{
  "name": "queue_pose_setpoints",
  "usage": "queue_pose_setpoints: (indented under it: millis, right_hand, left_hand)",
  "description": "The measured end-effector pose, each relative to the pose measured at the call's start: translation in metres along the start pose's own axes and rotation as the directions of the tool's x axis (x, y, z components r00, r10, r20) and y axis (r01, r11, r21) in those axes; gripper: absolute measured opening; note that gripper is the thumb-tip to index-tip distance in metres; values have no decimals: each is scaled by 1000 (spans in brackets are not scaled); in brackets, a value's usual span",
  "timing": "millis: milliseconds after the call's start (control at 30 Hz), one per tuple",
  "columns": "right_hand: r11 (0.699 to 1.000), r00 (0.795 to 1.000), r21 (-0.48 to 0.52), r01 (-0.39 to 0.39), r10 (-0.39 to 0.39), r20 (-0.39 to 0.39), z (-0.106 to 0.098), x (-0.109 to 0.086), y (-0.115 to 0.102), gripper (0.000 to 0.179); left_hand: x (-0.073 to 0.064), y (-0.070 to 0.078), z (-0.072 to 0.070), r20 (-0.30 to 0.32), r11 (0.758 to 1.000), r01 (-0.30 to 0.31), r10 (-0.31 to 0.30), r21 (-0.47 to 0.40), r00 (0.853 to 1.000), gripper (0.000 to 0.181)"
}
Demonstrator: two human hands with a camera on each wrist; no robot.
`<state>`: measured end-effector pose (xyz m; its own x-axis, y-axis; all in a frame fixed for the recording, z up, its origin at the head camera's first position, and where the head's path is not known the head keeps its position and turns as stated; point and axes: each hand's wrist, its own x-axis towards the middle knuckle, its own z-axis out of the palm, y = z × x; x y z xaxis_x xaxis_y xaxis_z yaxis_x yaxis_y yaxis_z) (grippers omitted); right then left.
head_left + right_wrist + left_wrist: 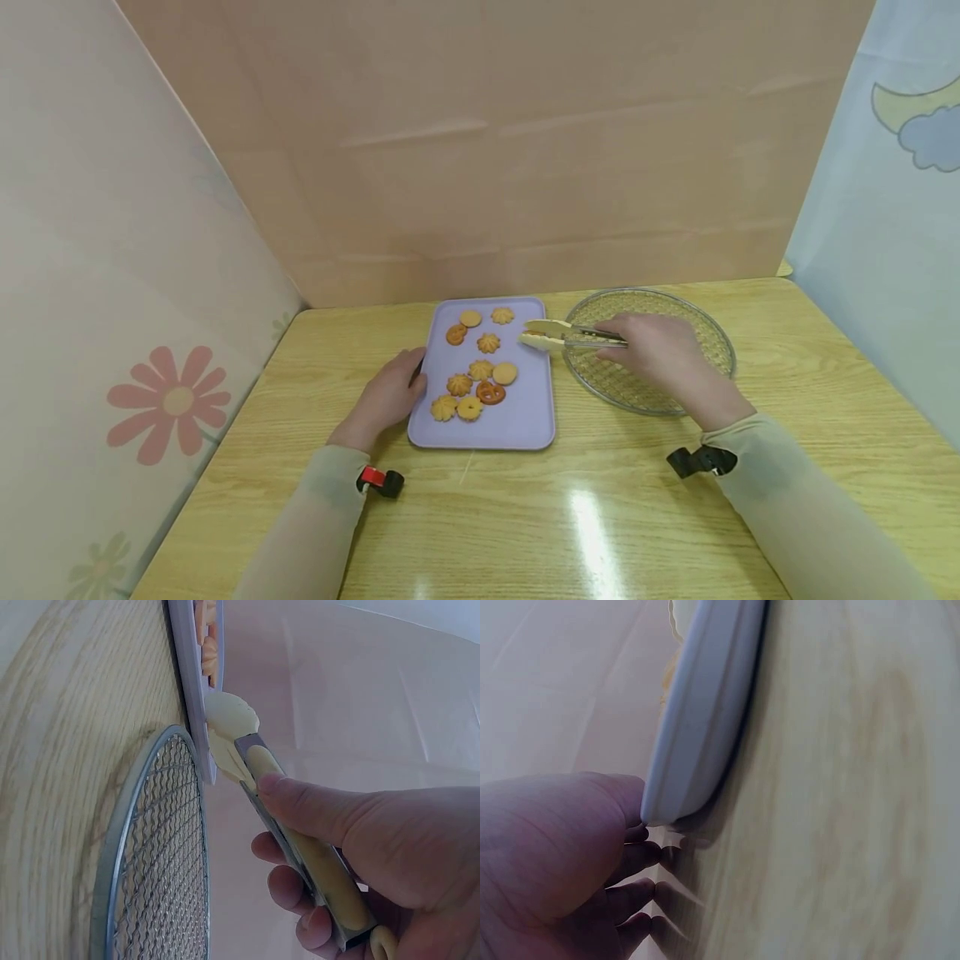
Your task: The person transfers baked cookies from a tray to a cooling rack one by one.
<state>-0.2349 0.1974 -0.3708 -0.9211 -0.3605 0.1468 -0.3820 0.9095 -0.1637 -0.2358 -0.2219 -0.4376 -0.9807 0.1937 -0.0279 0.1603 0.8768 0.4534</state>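
A lilac tray (525, 421) lies on the table, with several cookies on it: flower-shaped ones (488, 342), plain round ones (505, 372), a ring-shaped one (469, 408) and pretzels (491, 392). My left hand (386, 392) grips the tray's left edge, thumb at the rim (656, 802) and fingertips low beside the tabletop. In my right hand (660, 346) is a pair of tongs (300, 847) with cream-coloured heads, thumb on one arm and fingers curled round the other. Those heads reach over the tray's right edge, and a small orange-brown bit shows between them.
Right of the tray, under my right hand, a round wire mesh rack (630, 392) with a metal rim lies on the wooden table (480, 517). A tan panel (487, 167) stands along the back edge, and pale printed walls (67, 250) flank both sides.
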Motion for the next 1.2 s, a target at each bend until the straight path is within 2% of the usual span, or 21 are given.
queue_pose_setpoints:
  millis: [467,733,967,1200]
  right_hand:
    - [1000,999,4,-9,9,-34,2,-2,6,40]
    - [999,999,12,-31,31,-32,1,-2,9,39]
    - [995,997,74,-63,66,-34,1,-3,18,41]
    - [967,993,228,-114,117,0,-4,-7,29,47]
  left_hand:
    - [4,3,2,5,1000,8,-8,9,1000,59]
    - [6,3,1,-5,1000,-23,23,7,1000,57]
    - [6,6,2,1,1000,-15,15,-1,1000,57]
    - [6,7,3,5,1000,-10,10,-7,1000,58]
